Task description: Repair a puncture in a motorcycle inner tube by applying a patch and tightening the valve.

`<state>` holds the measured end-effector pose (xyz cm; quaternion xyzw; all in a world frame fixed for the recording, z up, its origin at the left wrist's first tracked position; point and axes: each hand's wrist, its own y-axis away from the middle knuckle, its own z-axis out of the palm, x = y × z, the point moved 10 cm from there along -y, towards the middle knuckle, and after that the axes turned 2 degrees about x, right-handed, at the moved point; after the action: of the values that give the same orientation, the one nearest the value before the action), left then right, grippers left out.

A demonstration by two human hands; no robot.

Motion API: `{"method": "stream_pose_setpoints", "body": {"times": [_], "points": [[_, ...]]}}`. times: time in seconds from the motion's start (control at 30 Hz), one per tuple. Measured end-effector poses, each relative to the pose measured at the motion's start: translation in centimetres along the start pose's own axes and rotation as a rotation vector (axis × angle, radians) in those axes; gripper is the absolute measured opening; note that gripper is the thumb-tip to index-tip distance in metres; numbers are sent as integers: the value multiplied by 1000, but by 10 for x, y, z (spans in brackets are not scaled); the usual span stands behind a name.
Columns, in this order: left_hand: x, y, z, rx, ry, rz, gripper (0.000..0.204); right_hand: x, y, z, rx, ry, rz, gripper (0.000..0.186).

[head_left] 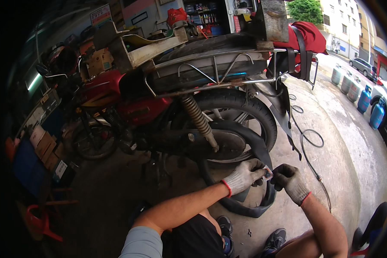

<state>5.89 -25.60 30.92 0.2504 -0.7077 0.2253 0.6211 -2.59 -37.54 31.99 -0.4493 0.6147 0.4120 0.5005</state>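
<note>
Black rubber tube (245, 210) loops near the rear wheel (268, 118). Over its right side, the left hand (246, 174) pinches a small pale piece (268, 173); the right hand (293, 180) curls just beside, gripping or not, I cannot tell. Holding only the edges should keep its face clean.

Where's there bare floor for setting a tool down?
The widest bare concrete lies between the black hose and the blue gas cylinders. It's crowded beside the rear wheel, where the inner tube, left hand and right hand gather.
</note>
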Motion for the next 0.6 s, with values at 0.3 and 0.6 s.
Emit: {"method": "stream_pose_setpoints", "body": {"times": [0.3,0.6], "points": [[-2,-3,-3,31,-1,21,17,-4,-1,2,-23,12,-16,16],[3,3,3,-5,4,9,20,-4,6,1,-32,0,-20,15]]}}
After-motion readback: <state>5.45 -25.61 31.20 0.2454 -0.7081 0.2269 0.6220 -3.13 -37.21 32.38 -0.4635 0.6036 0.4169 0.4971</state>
